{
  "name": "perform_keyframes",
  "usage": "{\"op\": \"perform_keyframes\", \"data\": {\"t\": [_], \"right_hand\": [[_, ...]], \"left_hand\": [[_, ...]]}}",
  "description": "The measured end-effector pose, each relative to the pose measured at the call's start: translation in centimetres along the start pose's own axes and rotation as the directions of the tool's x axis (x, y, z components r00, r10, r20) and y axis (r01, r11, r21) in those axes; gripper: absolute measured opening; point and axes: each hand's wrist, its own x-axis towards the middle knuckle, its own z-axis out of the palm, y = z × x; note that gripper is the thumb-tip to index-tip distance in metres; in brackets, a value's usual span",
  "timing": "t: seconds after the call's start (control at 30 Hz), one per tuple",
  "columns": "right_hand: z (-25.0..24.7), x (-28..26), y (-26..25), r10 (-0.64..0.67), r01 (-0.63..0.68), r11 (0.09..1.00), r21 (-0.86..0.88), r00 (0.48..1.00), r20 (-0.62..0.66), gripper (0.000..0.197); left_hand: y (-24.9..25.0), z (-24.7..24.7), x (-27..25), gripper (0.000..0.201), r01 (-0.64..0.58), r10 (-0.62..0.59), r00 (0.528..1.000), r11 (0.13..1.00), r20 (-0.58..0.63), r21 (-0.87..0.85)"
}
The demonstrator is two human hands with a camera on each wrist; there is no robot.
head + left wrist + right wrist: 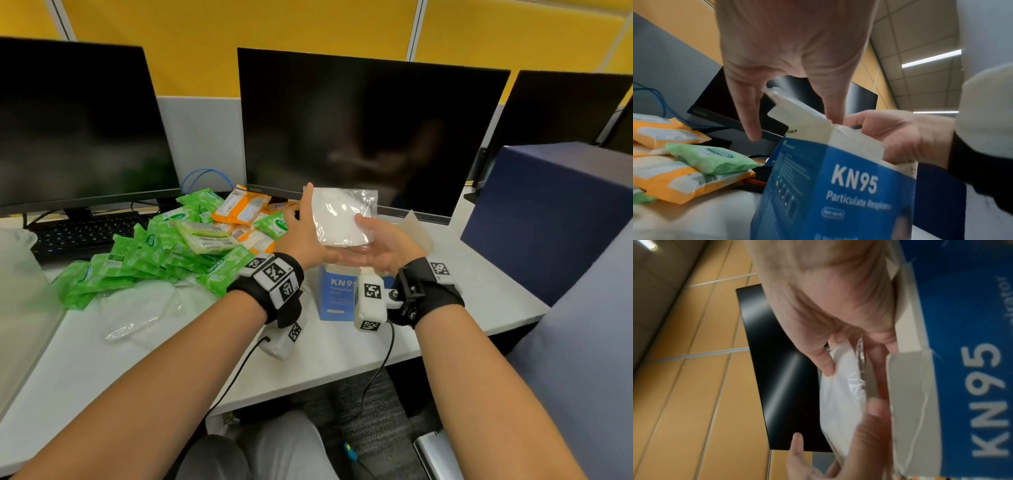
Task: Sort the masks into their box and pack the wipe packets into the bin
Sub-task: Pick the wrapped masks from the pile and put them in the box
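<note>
Both forearms reach forward from the near edge of the worktop (342,346), and between the hands sits a bagged mask (342,219), a white mask in a clear sleeve, held just above the open top of the blue KN95 box (337,294). That box stands upright near the front edge, directly beneath the mask, its cardboard flaps (797,107) raised. The left hand (301,236) has its fingers straight along the mask's left edge, steadying rather than gripping; the right hand (383,240) cups the sleeve from below and to the right, thumb on top, fingers curled under it. The sleeve's long side runs roughly left to right, hand to hand, and it leans back, far edge higher. As I judge it, the move ahead is straight down, so the sleeve must be turned edge-on to the opening and slipped past the flaps; the right hand, which bears the weight, is best placed to guide it.

Left of the box, toward the back edge, lies a heap of green wipe packets (144,260) with orange wipe packets (241,205) beyond. Another bagged mask (137,315) lies flat near the left forearm. Dark monitors (370,130) stand along the rear.
</note>
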Motion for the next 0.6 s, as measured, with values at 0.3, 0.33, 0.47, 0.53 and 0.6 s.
{"op": "perform_keyframes", "data": {"t": [0.3,0.33,0.47,0.53,0.6], "right_hand": [[-1.9,-4.2,-4.4,-0.469,0.230,0.546,-0.806,0.881,-0.067,0.021],[-2.0,-4.5,-4.8,-0.455,0.166,0.438,-0.884,0.888,-0.059,0.024],[-1.8,-5.1,-5.1,-0.290,-0.062,0.024,-0.998,0.955,-0.066,0.029],[-1.5,-4.4,-4.4,-0.273,-0.093,-0.084,-0.992,0.960,-0.067,0.029],[-1.2,-3.2,-3.2,-0.264,-0.111,-0.135,-0.985,0.962,-0.072,0.027]], "left_hand": [[0.1,0.8,-0.5,0.113,0.175,-0.165,0.984,0.964,0.067,-0.201],[0.1,0.8,-0.6,0.109,0.201,-0.187,0.979,0.953,0.084,-0.226],[0.1,0.8,-0.6,0.094,0.290,-0.262,0.956,0.911,0.132,-0.293],[0.0,0.8,-0.6,0.088,0.310,-0.274,0.950,0.892,0.152,-0.329],[0.0,0.6,-0.7,0.083,0.315,-0.273,0.948,0.882,0.165,-0.351]]}}
